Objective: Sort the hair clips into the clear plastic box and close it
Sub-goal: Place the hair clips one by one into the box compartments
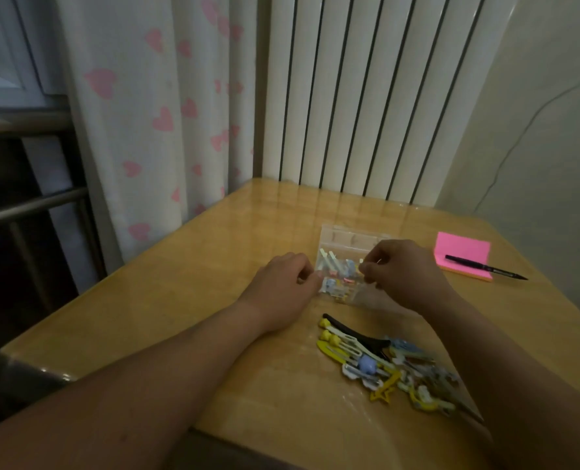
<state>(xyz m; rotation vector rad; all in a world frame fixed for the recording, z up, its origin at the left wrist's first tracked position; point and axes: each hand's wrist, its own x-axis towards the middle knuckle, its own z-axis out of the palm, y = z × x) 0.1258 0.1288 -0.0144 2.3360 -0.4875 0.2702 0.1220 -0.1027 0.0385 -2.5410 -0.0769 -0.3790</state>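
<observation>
Left hand (281, 286) pinches one clear box (346, 237), right hand (405, 269) curls above, grasp unclear; one clip pile (383, 368) nearby.

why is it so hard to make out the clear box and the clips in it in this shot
In the head view the light is dim and warm, so the clear plastic box shows only faint edges; the clips inside blur together in the same view; the glossy table mirrors the radiator as pale streaks behind the box, again head view.
</observation>
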